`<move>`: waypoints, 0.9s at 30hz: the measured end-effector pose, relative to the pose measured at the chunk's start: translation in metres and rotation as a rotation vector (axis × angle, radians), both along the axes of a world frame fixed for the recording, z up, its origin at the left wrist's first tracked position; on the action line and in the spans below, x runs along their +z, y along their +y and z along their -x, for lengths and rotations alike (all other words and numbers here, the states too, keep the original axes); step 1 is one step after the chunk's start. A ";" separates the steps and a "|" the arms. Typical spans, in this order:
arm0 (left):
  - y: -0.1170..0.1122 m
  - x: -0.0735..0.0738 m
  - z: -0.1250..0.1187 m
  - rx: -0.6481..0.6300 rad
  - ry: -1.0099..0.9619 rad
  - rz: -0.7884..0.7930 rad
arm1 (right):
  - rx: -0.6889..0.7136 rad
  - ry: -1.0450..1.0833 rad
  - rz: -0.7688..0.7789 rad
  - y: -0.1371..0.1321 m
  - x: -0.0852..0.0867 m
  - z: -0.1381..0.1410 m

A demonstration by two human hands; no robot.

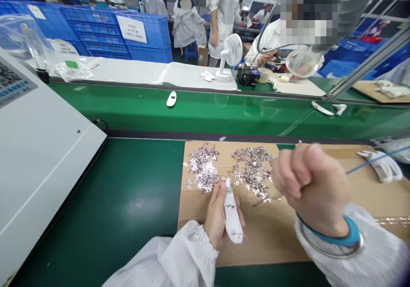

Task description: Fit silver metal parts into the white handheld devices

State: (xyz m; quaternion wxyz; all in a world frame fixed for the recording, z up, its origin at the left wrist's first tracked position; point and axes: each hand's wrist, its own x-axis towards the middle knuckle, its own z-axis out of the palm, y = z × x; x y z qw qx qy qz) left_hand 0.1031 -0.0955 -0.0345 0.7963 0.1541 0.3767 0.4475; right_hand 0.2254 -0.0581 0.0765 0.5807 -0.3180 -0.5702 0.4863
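My left hand point(215, 218) grips a white plastic handheld device point(233, 218) upright on the cardboard sheet point(230, 240), with a pale green tip at its top end. Two heaps of small silver metal pieces point(203, 167) point(253, 165) lie just beyond it on the cardboard. My right hand point(309, 184) is raised in a closed fist above the right heap, with a blue wrist strap point(347, 233) around the wrist. A thin, blurred shape shows below the fist, and I cannot tell whether the hand holds it.
A white equipment housing point(41, 150) fills the left side. Beyond my dark green bench, a green conveyor belt point(179, 112) carries white devices point(171, 98). White parts with a blue wire point(381, 165) lie at the right. Blue crates point(96, 30), a desk fan point(231, 56) and co-workers stand farther back.
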 end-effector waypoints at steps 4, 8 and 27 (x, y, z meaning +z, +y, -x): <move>0.000 0.003 0.000 0.023 0.041 0.015 | 0.000 0.334 0.029 0.002 0.010 0.026; -0.001 0.002 -0.002 0.057 0.056 0.012 | -0.046 0.337 0.051 0.002 -0.005 0.041; 0.000 -0.001 -0.003 0.065 0.038 -0.006 | -0.106 0.270 -0.014 -0.008 -0.010 0.039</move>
